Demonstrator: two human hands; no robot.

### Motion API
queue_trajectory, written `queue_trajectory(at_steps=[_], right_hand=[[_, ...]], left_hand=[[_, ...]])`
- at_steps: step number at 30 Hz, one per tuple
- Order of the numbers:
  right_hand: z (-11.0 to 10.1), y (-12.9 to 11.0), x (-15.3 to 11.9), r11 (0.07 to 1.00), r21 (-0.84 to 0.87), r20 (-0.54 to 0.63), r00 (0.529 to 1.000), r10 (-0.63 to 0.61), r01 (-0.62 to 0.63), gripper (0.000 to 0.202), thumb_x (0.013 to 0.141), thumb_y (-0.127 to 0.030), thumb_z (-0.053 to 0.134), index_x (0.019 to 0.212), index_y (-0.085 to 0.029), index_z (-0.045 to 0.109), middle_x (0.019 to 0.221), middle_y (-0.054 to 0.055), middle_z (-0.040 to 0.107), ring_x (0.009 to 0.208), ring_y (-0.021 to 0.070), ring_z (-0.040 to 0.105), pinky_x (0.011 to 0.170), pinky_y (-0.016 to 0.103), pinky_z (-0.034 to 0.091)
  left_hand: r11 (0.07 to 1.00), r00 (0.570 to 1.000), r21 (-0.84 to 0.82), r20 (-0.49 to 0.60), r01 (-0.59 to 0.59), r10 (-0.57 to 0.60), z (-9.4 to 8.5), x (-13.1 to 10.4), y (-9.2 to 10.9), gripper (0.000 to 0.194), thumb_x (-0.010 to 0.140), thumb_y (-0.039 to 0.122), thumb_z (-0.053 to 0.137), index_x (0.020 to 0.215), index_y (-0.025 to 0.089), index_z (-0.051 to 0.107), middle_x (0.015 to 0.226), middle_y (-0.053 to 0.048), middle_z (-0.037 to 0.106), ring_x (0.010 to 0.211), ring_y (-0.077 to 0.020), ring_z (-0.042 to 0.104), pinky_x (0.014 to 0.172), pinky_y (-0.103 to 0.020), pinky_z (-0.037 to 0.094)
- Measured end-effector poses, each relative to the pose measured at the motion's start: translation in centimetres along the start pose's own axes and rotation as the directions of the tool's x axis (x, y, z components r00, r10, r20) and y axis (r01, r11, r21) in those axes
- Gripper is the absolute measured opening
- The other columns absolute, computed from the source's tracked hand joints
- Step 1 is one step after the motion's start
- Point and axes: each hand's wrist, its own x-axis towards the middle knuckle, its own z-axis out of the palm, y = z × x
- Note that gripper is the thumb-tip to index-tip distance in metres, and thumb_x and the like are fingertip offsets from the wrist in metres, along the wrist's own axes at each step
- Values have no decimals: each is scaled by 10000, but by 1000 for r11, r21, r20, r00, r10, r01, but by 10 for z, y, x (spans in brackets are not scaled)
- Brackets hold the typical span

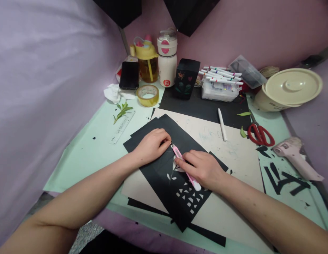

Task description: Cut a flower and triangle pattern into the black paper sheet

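Observation:
Black paper [164, 190] with many small cut-out shapes near its lower end lies tilted on a white board [240, 158]. Resting on the paper, my left hand [153, 144] has thumb and forefinger pinched together close to the tip of a pink craft knife [183, 164]. Whether a tiny scrap is between those fingertips is too small to make out. My right hand [203, 167] is closed on the craft knife, its tip pointing up and left towards the left fingertips. White shows through a leaf-like opening partly under the right fingers.
A tape roll [148, 96], ruler [123, 127] and leafy sprig [122, 111] lie at left. Bottles [167, 67], a phone [129, 75] and markers [222, 76] stand behind. Red scissors [260, 134], a glue gun [297, 157], black scraps [285, 181] and a lidded bin [288, 88] are at right.

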Motion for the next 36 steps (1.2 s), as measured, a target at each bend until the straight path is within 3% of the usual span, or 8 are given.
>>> queue_trajectory(at_steps=[8, 20, 32, 36], right_hand=[[2, 0, -1, 999, 47, 24, 1000, -1, 0, 241, 1000, -106, 451, 1094, -78, 671, 770, 74, 621, 691, 168, 522, 573, 286, 420], [2, 0, -1, 990, 119, -71, 994, 79, -70, 200, 995, -108, 488, 1120, -56, 634, 812, 90, 633, 738, 174, 559, 594, 272, 451], [2, 2, -2, 981, 182, -14, 998, 64, -60, 231, 1003, -106, 447, 1145, -77, 627, 843, 90, 637, 754, 178, 575, 608, 277, 461], [0, 1, -3, 969, 222, -37, 992, 117, -106, 232, 994, -115, 457, 1145, -103, 634, 880, 95, 655, 779, 186, 605, 617, 284, 484]], left_hand=[[1000, 1000, 24, -5, 19, -19, 1, 2, 1, 128, 912, 173, 528, 803, 184, 594, 801, -10, 589, 803, -178, 541, 734, -300, 414], [999, 999, 14, -11, 31, -31, 0, 2, 2, 126, 912, 181, 525, 807, 184, 597, 801, -9, 590, 795, -172, 546, 719, -295, 416], [998, 999, -32, -23, 46, -46, -1, 3, 2, 136, 899, 182, 518, 784, 182, 591, 794, -15, 585, 789, -178, 539, 728, -309, 420], [993, 996, -97, -48, 68, -73, -1, 2, 2, 128, 896, 200, 521, 792, 183, 594, 802, -10, 579, 771, -161, 544, 705, -288, 427]])
